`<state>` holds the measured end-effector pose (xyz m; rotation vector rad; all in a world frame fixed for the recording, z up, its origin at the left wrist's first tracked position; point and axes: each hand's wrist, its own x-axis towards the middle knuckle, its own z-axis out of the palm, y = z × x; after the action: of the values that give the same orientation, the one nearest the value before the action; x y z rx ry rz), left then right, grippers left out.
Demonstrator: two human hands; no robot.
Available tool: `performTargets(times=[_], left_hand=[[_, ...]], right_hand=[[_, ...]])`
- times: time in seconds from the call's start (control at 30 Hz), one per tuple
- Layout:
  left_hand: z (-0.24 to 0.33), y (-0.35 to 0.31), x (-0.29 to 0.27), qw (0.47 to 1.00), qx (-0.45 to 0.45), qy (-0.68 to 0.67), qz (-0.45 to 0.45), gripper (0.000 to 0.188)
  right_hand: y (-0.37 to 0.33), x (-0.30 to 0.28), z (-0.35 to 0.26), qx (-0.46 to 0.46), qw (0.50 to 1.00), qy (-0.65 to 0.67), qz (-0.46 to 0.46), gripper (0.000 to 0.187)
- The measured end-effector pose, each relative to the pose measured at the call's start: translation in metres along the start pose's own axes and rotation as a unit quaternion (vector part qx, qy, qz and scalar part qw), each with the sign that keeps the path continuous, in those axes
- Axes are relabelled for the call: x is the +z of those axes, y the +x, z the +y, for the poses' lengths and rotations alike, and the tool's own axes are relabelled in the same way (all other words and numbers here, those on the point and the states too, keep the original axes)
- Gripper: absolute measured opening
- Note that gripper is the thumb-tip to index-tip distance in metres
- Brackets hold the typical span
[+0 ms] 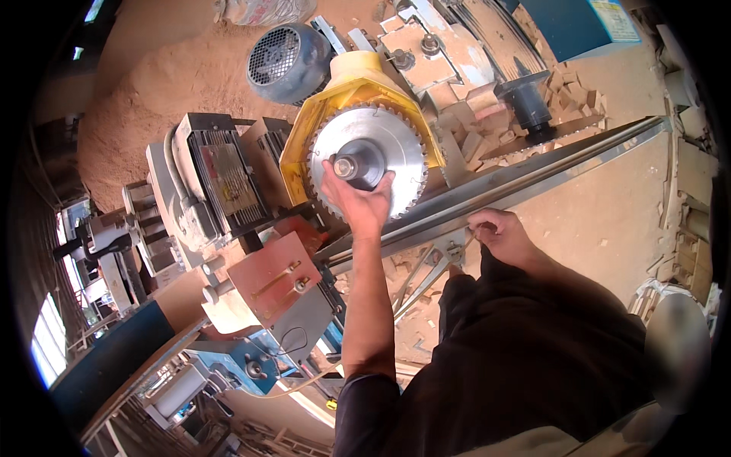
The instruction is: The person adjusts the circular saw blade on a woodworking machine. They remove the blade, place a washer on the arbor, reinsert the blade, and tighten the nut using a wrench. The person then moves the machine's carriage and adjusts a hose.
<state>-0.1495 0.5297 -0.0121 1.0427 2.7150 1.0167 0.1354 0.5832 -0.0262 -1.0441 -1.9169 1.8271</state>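
A round, toothed circular saw blade stands on its spindle inside a yellow guard that opens toward me. Reaching up to its centre, my left hand grips the shiny metal flange, thumb on one side and fingers on the other. The spindle end pokes out between them. Farther right, my right hand is curled closed beside the near edge of a long metal rail. Whatever its fingers may hold is hidden from view.
A blue-grey motor sits behind the guard, and a finned motor stands to the left. Wood offcuts lie heaped beyond the rail. A red plate is at the near left. Sawdust covers the floor.
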Motion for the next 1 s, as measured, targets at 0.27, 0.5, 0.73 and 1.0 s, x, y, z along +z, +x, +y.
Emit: performTargets(times=[0.27,0.5,0.73,1.0], left_hand=[[-0.006,0.005,0.003,0.997,0.055,0.004,0.044,0.129],[0.003,0.022,-0.017,0.982,0.102,-0.093,0.126,0.114],[0.031,0.035,-0.034,0.998,0.027,0.018,-0.062,0.109],[-0.008,0.018,-0.012,0.992,-0.003,-0.095,-0.077,0.134]], right_hand=[[0.024,0.008,-0.008,-0.014,0.999,-0.026,-0.016,0.022],[0.032,0.016,-0.026,-0.046,0.994,-0.096,-0.031,0.020],[0.048,0.031,-0.058,-0.134,0.990,-0.026,-0.041,0.022],[0.034,0.016,-0.034,-0.105,0.993,-0.049,-0.022,0.023]])
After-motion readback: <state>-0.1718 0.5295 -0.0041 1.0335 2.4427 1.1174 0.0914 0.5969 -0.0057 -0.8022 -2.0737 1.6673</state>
